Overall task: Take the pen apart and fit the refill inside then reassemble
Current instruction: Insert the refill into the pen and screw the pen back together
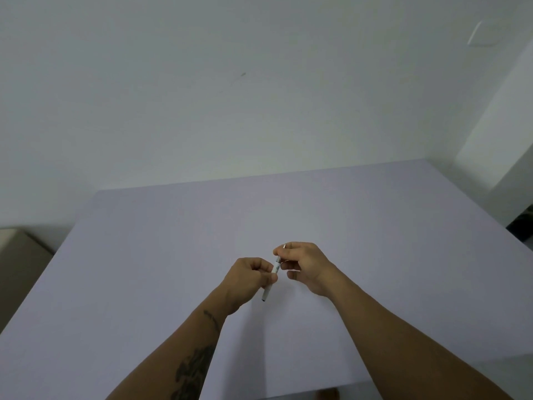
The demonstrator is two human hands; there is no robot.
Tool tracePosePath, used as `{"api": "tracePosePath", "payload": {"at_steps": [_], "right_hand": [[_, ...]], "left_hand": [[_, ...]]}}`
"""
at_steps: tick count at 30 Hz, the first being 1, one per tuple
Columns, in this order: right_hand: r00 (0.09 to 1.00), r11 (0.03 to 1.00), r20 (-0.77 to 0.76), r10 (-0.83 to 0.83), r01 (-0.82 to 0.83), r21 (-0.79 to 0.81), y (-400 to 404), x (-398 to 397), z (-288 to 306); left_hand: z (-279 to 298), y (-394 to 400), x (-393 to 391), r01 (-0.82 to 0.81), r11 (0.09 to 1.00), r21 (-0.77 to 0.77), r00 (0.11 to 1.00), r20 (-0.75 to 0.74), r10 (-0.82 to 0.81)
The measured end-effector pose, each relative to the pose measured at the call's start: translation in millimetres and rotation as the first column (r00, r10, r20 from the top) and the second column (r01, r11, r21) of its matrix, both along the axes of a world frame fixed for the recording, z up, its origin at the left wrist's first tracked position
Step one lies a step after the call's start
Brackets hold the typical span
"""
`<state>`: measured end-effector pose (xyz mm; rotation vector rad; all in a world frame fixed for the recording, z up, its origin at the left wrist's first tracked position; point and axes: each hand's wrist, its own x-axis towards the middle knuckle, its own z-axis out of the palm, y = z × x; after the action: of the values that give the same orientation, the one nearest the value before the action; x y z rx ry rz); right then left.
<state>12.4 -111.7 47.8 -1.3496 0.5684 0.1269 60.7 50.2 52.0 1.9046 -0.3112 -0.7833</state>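
Note:
A slim white pen with a silver band and a dark lower end is held slanted above the pale lilac table. My left hand grips its lower half, and the dark end sticks out below the fingers. My right hand pinches the upper end, whose metal tip shows just above the fingers. Both hands are close together over the middle of the table. No separate refill is visible.
A plain white wall rises behind the table's far edge. A beige box-like object sits low at the left. A dark gap shows beyond the table's right edge.

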Motion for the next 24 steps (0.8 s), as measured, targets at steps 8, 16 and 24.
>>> {"api": "tracePosePath", "payload": {"at_steps": [8,16,24], "right_hand": [[0.999,0.982,0.005,-0.052,0.052,-0.179,0.7,1.0,-3.2],[1.0,1.0,-0.021,0.015,-0.016,-0.027,-5.8,-3.8,2.7],[1.0,0.993,-0.002,-0.029,0.028,-0.117,-2.3,4.5,-5.0]], "left_hand": [[1.9,-3.6,-3.4,0.012,1.0,0.01,1.0,0.006,-0.012],[4.7,-4.6,1.6,0.014,1.0,0.006,1.0,0.006,-0.014],[1.4,-3.6,4.4,0.019,1.0,0.006,1.0,0.007,-0.019]]}}
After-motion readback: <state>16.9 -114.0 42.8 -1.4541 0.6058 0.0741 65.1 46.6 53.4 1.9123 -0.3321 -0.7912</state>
